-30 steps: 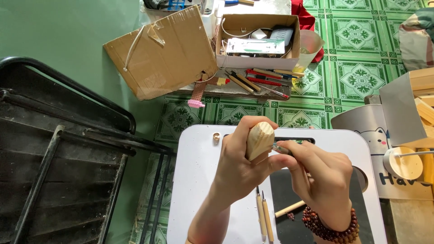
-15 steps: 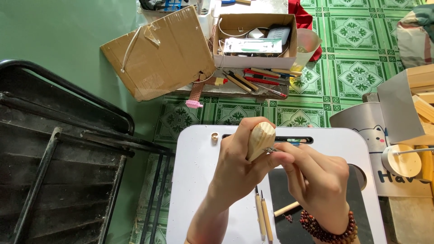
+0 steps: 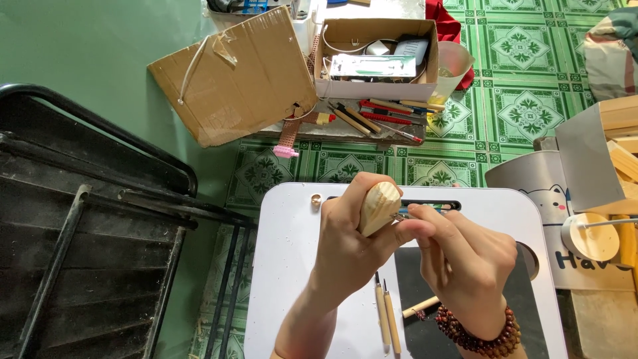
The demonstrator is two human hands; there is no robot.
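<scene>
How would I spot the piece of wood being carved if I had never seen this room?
Start at the white folding table low in the middle of the view. Above it two hands meet; the left hand grips a pale, rounded wood block with grooves cut in its end. Unlike the thin carving tools lying on the table, it is chunky, light and held up.

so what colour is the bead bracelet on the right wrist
Dark reddish-brown beads, the bracelet shows best in the head view, on the right hand.
</scene>
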